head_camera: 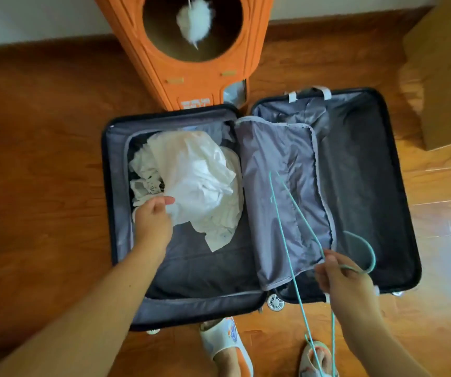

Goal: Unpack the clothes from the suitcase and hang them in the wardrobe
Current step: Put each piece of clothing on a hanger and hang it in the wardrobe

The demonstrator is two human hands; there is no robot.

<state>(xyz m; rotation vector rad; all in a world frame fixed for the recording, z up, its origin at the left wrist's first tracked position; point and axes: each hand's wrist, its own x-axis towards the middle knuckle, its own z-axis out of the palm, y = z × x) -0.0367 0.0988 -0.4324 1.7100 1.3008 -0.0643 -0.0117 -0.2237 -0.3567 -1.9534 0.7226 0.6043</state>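
Note:
An open black suitcase [398,202] lies flat on the wooden floor. Its left half holds a crumpled pile of white clothes [199,178] on dark lining. My left hand [153,216] pinches the lower left edge of the white cloth. A grey zipped divider flap [281,186] is folded over the middle. The right half looks bare inside. My right hand [341,278] grips a thin teal wire hanger [286,240] near its hook, over the suitcase's lower right part. No wardrobe is in view.
An orange cardboard cat house [191,77] with a round hole and a white fluffy toy [193,21] stands just behind the suitcase. A brown cardboard box [447,77] sits at the far right. My feet in slippers [224,346] are at the suitcase's near edge.

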